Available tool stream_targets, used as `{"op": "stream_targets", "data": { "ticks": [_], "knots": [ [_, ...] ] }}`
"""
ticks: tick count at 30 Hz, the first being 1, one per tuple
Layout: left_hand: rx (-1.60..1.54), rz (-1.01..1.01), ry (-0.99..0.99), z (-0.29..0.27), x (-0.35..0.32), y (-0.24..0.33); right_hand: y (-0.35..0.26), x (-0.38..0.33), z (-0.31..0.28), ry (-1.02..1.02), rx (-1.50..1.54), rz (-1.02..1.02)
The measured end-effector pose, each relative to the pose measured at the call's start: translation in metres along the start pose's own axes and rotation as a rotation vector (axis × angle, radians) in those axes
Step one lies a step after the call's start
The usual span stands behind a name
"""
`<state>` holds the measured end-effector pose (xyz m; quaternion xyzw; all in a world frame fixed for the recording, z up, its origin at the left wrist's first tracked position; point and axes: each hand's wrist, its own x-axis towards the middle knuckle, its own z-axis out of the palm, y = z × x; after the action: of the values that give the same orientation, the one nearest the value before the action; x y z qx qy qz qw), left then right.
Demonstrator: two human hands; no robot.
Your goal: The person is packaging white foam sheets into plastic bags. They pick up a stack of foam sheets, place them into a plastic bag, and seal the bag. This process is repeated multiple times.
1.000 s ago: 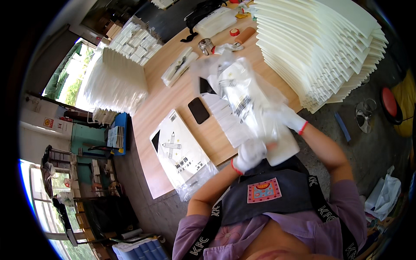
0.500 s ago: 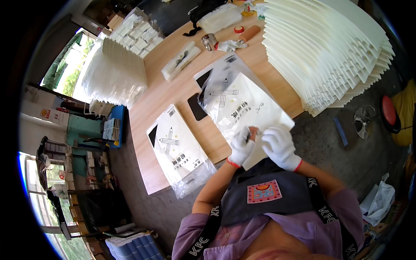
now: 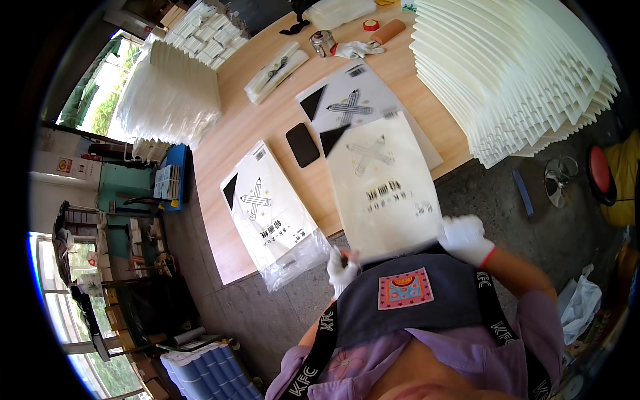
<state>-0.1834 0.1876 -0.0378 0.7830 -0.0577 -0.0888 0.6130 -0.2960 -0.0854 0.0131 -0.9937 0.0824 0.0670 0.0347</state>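
Note:
A clear printed plastic bag [image 3: 383, 200] with cream paper sheets inside lies at the table's near edge, against my apron. My right hand [image 3: 465, 239], in a white knit glove, is closed at the bag's lower right corner. At the lower left corner my left hand [image 3: 343, 267], gloved with bare fingertips, is closed and slightly blurred; it seems to pinch the bag's edge. Beyond lies another printed bag [image 3: 347, 100], partly under the filled one. To the left rests a filled bag of paper [image 3: 267, 207], its loose plastic end hanging over the table edge.
A black phone [image 3: 303, 145] lies between the bags. Tall stacks of cream paper [image 3: 507, 80] stand at the right, and a plastic-wrapped stack [image 3: 170, 93] at the far left. Farther back are a metal pot [image 3: 323, 43], a spare glove [image 3: 357, 50] and a wrapped bundle [image 3: 277, 72].
My hands have moved apart to the bag's two lower corners. The paper, before partly outside and askew, now lies inside the bag, which has straightened and come toward me.

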Motion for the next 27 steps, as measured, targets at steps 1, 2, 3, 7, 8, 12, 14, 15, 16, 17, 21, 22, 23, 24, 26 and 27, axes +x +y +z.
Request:
{"op": "stream_targets", "data": {
  "ticks": [1,2,3,7,8,12,14,15,16,17,21,22,23,24,26,27],
  "knots": [
    [-0.155,-0.015,-0.074,-0.004,-0.02,0.009,0.0,-0.018,0.004,-0.069,-0.099,-0.079],
    [-0.065,0.023,-0.167,-0.012,-0.023,-0.002,-0.001,-0.033,0.013,-0.071,0.026,-0.012],
    [0.018,0.06,-0.252,-0.022,-0.02,-0.021,-0.002,-0.04,0.019,-0.074,0.143,0.049],
    [0.198,0.197,-0.127,0.001,0.03,-0.007,0.008,0.013,0.005,0.117,0.122,0.051],
    [0.247,0.156,-0.096,0.008,0.046,0.008,0.016,0.026,0.005,0.207,0.129,0.08],
    [0.7,0.214,-0.401,-0.02,0.022,-0.022,0.018,-0.01,0.013,-0.107,0.01,-0.001],
    [0.502,-0.074,-0.479,-0.04,0.014,-0.042,0.035,-0.027,0.039,-0.188,0.072,-0.022],
    [0.274,-0.216,-0.424,-0.048,0.015,-0.075,0.048,-0.03,0.054,-0.132,0.081,-0.036],
    [0.048,-0.356,-0.368,-0.052,0.014,-0.095,0.057,-0.032,0.07,-0.078,0.093,-0.045],
    [-0.158,-0.551,-0.351,-0.045,0.016,-0.096,0.068,-0.02,0.086,-0.01,0.33,0.197],
    [-0.348,-0.459,-0.119,0.023,0.043,-0.071,0.043,0.046,0.081,-0.132,1.665,0.485],
    [-0.218,-0.237,-0.033,0.031,0.044,-0.051,0.047,0.057,0.115,-0.253,1.765,0.355],
    [-0.213,-0.067,-0.056,0.027,0.047,-0.019,0.029,0.06,0.112,-0.238,1.866,0.37],
    [-0.137,0.067,-0.007,0.019,0.047,0.009,0.016,0.07,0.115,-0.344,1.851,0.333],
    [0.094,0.351,0.11,-0.013,0.048,0.024,-0.02,0.093,0.115,-0.488,1.891,0.231],
    [0.074,0.342,0.054,-0.038,0.043,0.034,-0.045,0.108,0.111,-0.524,1.946,0.162]
  ]
}}
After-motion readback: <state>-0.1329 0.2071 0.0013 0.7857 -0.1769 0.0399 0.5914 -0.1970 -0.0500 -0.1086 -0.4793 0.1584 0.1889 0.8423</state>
